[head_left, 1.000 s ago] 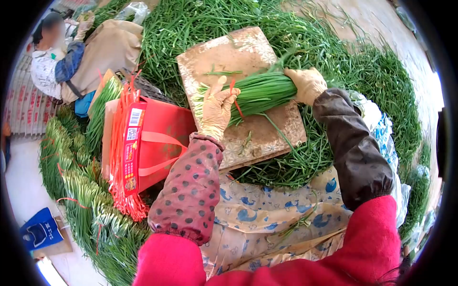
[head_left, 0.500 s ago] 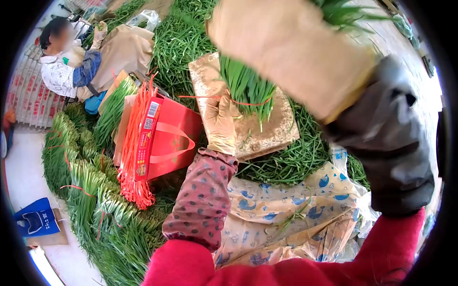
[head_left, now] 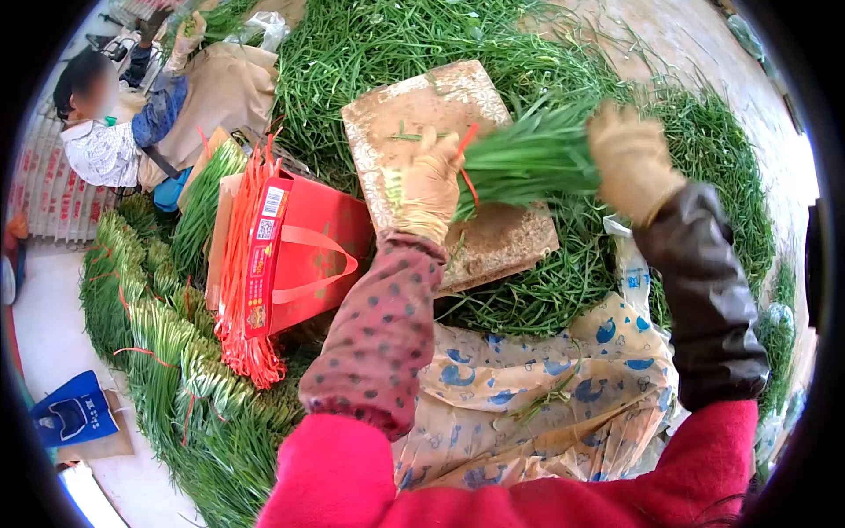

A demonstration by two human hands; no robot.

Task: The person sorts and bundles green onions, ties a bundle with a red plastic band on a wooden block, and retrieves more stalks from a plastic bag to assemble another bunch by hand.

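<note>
My left hand (head_left: 429, 187), in a pale glove, is closed around the stem end of a bunch of garlic chives (head_left: 528, 163). A red tie (head_left: 469, 167) goes round the bunch beside my fingers. The leaves point right over a worn, light-brown board (head_left: 502, 242). At the leaf tips is my gloved right hand (head_left: 632, 158); motion smears its fingers, so its grip on the leaves is unclear. Left of the board stands a red gift bag (head_left: 321, 238), with a bundle of red ties (head_left: 244, 273) hanging along its side.
Loose chives (head_left: 352, 62) are heaped behind and around the board. Tied bunches (head_left: 167, 352) are stacked at the left. A whale-print plastic sheet (head_left: 528, 396) lies in front of me. Another person (head_left: 110, 145) sits at the upper left. A blue bag (head_left: 75, 414) lies on the floor.
My right hand has come down from close to the camera to the leaf tips. The bunch under my left hand has turned so its leaves point right, and the red tie now wraps around it.
</note>
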